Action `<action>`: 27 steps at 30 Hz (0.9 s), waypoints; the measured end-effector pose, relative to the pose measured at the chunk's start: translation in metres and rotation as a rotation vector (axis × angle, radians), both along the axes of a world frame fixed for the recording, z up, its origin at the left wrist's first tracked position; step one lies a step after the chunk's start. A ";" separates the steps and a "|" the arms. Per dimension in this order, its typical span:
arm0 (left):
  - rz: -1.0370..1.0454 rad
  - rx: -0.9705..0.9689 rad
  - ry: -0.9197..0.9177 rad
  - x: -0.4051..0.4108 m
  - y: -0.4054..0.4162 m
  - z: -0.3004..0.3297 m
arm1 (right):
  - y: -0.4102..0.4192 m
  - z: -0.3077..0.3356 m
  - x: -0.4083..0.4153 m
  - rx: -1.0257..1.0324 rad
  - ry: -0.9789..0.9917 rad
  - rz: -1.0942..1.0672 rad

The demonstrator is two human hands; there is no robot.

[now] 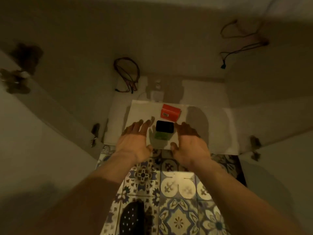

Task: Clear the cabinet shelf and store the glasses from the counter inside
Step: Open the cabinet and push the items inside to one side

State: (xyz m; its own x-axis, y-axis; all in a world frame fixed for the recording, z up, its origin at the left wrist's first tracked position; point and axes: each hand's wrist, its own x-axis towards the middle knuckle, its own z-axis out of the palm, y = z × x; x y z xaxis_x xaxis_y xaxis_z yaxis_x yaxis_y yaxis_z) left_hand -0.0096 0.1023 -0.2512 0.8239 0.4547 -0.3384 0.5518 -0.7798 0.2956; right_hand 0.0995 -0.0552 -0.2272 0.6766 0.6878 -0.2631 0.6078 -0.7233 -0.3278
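I look down into an open white cabinet. On its shelf (pixel 218 133) lies a flat white box (pixel 160 143) with a black box (pixel 164 126) and a green item (pixel 160 136) stacked on it. An orange box (pixel 170 112) sits just behind. My left hand (pixel 135 141) is at the white box's left side and my right hand (pixel 188 141) at its right side, fingers straight and reaching forward, thumbs at the near edge. No glasses are in view.
Both cabinet doors stand open, the left door (pixel 50 116) and right door (pixel 279 150) flanking my arms. Loops of cable (pixel 127 73) hang on the back wall, another cable (pixel 243 43) at upper right. Patterned floor tiles (pixel 177 200) and a dark slipper (pixel 133 217) lie below.
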 end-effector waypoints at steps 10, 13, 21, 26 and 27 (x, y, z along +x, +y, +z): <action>-0.016 0.077 -0.024 0.072 0.077 -0.164 | 0.053 -0.165 0.065 0.069 -0.079 0.075; -0.077 0.120 -0.085 0.107 0.099 -0.200 | 0.075 -0.199 0.092 0.131 -0.122 0.097; -0.148 0.149 -0.017 0.150 0.125 -0.241 | 0.111 -0.233 0.117 -0.081 -0.175 0.350; -0.075 0.161 -0.046 0.130 0.155 -0.235 | 0.115 -0.222 0.113 -0.112 -0.268 0.428; -0.041 0.183 -0.045 0.125 0.169 -0.230 | 0.118 -0.220 0.111 -0.073 -0.261 0.437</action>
State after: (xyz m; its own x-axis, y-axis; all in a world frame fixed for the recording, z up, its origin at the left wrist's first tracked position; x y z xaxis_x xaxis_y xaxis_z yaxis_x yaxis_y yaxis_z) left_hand 0.1155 0.2715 -0.4809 0.8553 0.4710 -0.2157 0.5079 -0.8444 0.1704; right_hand 0.2103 0.0625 -0.4468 0.3798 0.9070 -0.1816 0.9132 -0.3990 -0.0829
